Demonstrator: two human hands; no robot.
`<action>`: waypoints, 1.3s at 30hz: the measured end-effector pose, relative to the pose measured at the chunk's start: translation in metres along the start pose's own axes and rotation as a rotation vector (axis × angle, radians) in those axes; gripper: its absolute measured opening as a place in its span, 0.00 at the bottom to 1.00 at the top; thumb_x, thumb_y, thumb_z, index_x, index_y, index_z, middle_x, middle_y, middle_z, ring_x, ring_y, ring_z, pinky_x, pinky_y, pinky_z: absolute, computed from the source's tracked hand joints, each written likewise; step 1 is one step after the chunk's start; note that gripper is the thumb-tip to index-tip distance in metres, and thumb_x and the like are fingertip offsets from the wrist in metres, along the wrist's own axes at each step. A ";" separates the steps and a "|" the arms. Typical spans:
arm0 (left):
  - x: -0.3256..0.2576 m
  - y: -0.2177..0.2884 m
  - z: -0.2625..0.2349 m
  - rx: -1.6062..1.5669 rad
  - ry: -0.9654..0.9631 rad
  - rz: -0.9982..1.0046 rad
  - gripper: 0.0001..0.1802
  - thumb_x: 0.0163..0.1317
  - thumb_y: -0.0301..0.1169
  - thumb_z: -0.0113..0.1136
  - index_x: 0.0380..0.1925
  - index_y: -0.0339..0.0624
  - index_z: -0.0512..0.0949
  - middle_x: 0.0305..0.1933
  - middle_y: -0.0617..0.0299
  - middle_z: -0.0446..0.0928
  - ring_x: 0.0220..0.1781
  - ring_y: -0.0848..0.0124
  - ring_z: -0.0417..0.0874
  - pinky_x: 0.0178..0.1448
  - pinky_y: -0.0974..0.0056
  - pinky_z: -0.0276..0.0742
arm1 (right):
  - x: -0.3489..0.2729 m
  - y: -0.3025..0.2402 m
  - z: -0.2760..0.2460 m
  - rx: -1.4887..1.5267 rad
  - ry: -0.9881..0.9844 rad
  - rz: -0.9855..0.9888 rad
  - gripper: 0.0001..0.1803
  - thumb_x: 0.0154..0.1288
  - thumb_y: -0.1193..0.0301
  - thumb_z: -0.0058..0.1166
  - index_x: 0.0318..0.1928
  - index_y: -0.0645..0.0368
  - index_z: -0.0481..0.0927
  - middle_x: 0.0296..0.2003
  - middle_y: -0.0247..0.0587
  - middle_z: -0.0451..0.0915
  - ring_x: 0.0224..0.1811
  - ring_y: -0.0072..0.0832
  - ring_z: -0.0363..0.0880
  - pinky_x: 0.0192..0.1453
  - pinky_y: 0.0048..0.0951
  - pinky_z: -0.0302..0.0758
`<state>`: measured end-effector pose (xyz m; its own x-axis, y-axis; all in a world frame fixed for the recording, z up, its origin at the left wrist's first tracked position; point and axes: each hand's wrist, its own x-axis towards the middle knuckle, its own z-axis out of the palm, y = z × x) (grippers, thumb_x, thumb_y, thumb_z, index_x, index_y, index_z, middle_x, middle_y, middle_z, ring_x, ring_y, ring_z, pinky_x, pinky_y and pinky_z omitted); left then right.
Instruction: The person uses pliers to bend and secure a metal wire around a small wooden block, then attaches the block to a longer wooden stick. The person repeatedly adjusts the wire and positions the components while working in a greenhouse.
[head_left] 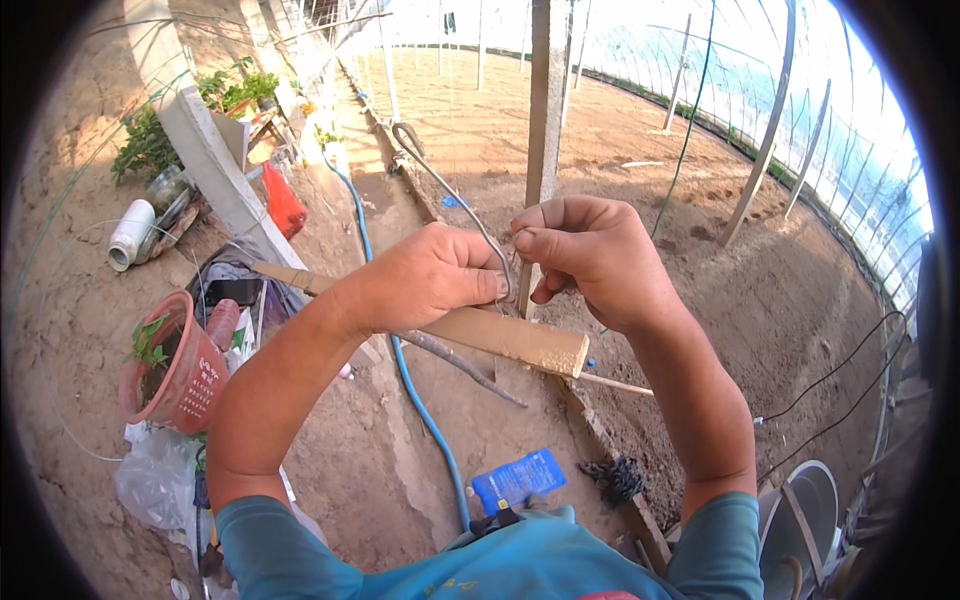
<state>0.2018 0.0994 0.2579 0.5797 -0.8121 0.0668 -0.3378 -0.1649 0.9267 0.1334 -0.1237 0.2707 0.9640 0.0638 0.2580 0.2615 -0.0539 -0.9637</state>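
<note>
My left hand (425, 280) and my right hand (590, 255) meet in front of me, both pinching a bent grey metal wire (445, 185). The wire rises up and to the left from my fingers and ends in a hooked loop. Thumb and fingers of each hand are closed on the wire's lower end, close beside a grey upright post (545, 120). Beneath my hands a flat wooden plank (505, 338) lies on the soil.
A blue hose (420, 400) runs along the dirt floor of a greenhouse. At the left stand a red plastic basket (185, 375), a white roll (130, 235), a red bag (283, 205) and plastic bags. A blue packet (520, 478) lies near my body; black cables (850, 380) trail at the right.
</note>
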 end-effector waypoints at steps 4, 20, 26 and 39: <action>0.001 -0.002 -0.002 -0.079 -0.029 0.018 0.09 0.77 0.29 0.62 0.47 0.34 0.85 0.40 0.64 0.86 0.43 0.77 0.86 0.50 0.69 0.81 | 0.008 0.004 -0.002 0.091 -0.009 -0.002 0.13 0.71 0.73 0.69 0.47 0.73 0.86 0.35 0.41 0.86 0.27 0.22 0.83 0.29 0.28 0.84; -0.027 0.003 -0.004 0.074 -0.129 0.124 0.35 0.42 0.39 0.93 0.50 0.34 0.89 0.44 0.59 0.90 0.47 0.73 0.88 0.52 0.64 0.83 | -0.001 -0.001 0.012 0.392 -0.050 0.129 0.10 0.72 0.76 0.64 0.47 0.69 0.78 0.36 0.44 0.84 0.30 0.31 0.90 0.25 0.29 0.87; -0.027 0.002 -0.004 0.407 -0.041 0.327 0.26 0.45 0.39 0.89 0.41 0.35 0.89 0.37 0.54 0.86 0.40 0.62 0.88 0.47 0.60 0.82 | -0.005 -0.003 0.011 0.344 -0.101 0.175 0.09 0.72 0.75 0.65 0.45 0.68 0.79 0.31 0.43 0.85 0.28 0.30 0.89 0.24 0.28 0.85; -0.026 -0.026 0.007 0.739 0.264 0.751 0.30 0.59 0.46 0.81 0.47 0.29 0.84 0.41 0.47 0.84 0.43 0.50 0.86 0.48 0.52 0.83 | -0.015 -0.002 0.004 0.092 -0.149 0.122 0.08 0.70 0.72 0.71 0.42 0.64 0.89 0.32 0.33 0.87 0.30 0.15 0.80 0.33 0.22 0.75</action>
<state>0.1901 0.1209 0.2292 0.1501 -0.7147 0.6832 -0.9844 -0.0442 0.1701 0.1186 -0.1205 0.2682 0.9689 0.2090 0.1322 0.1308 0.0209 -0.9912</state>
